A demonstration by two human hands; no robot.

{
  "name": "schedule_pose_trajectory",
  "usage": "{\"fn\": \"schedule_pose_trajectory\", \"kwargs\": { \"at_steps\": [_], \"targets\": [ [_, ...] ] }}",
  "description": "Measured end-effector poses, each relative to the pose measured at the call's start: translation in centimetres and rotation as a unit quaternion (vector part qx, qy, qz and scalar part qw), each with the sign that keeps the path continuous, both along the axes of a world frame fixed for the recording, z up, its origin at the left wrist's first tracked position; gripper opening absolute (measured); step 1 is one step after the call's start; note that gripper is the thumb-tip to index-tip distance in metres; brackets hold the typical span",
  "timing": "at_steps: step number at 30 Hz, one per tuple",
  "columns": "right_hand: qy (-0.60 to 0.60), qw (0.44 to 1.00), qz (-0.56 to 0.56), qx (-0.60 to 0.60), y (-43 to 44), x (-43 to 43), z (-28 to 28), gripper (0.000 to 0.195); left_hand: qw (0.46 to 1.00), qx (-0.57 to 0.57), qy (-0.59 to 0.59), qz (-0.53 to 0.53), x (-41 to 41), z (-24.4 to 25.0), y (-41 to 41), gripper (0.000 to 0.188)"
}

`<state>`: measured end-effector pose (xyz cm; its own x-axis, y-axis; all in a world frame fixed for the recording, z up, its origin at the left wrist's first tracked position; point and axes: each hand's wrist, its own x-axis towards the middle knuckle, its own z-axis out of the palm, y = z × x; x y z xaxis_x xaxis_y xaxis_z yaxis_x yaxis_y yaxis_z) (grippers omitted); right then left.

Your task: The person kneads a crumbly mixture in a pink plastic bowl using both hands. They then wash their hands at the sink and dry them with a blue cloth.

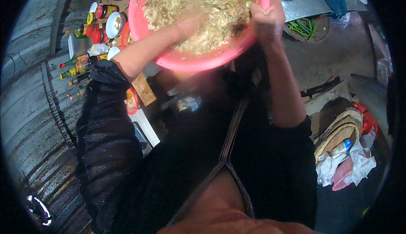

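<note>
A large pink plastic basin (pixel 190 65) fills the top middle of the view, before my chest. In it lies a pale, crumbly food mixture (pixel 228 10) with green flecks. My left hand (pixel 192 23) is pushed into this mixture; it is blurred, and its fingers are hidden. My right hand (pixel 269 19) grips the basin's right rim, with the thumb on the inner side. The far edge of the basin is cut off by the frame.
To the left stand red-lidded jars (pixel 101 36), several sauce bottles (pixel 74 72) and a white bowl (pixel 114 25). A red basket (pixel 131 102) is below them. At right are a metal table (pixel 304 4), a basket of green chillies (pixel 304 29) and wooden boards (pixel 339 132) with plastic bags.
</note>
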<state>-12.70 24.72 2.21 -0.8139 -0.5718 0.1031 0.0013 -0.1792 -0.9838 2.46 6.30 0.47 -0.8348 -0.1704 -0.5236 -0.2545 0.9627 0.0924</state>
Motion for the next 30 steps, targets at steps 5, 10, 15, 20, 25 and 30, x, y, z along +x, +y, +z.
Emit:
{"fn": "schedule_pose_trajectory", "kwargs": {
  "at_steps": [5, 10, 15, 20, 25, 30],
  "targets": [
    [0.067, 0.991, -0.074, 0.085, 0.3, -0.1, -0.3, 0.045, 0.957, 0.242, 0.071, 0.143, -0.2, 4.5, 2.7, 0.053],
    [0.087, 0.989, -0.056, 0.109, 0.3, 0.0, 0.5, 0.047, 0.989, 0.127, 0.076, -0.018, 0.1, 4.0, 3.7, 0.061],
    [0.049, 0.985, -0.069, 0.149, 0.4, 0.4, 0.9, 0.050, 0.978, 0.041, -0.196, -0.061, -2.5, 5.0, 5.0, 0.042],
    [0.082, 0.988, -0.042, 0.124, 0.9, 0.4, 1.3, 0.050, 0.992, 0.050, -0.036, -0.112, -0.2, 6.9, -0.6, 0.053],
    [0.048, 0.996, -0.049, 0.062, 0.5, 0.5, 0.0, 0.049, 0.972, 0.047, 0.210, -0.098, -0.2, 8.5, -3.2, 0.065],
    [0.023, 0.996, -0.055, 0.059, 0.5, 0.8, 0.4, 0.048, 0.991, -0.007, 0.109, -0.073, -3.5, 5.1, -0.8, 0.056]
  ]
}}
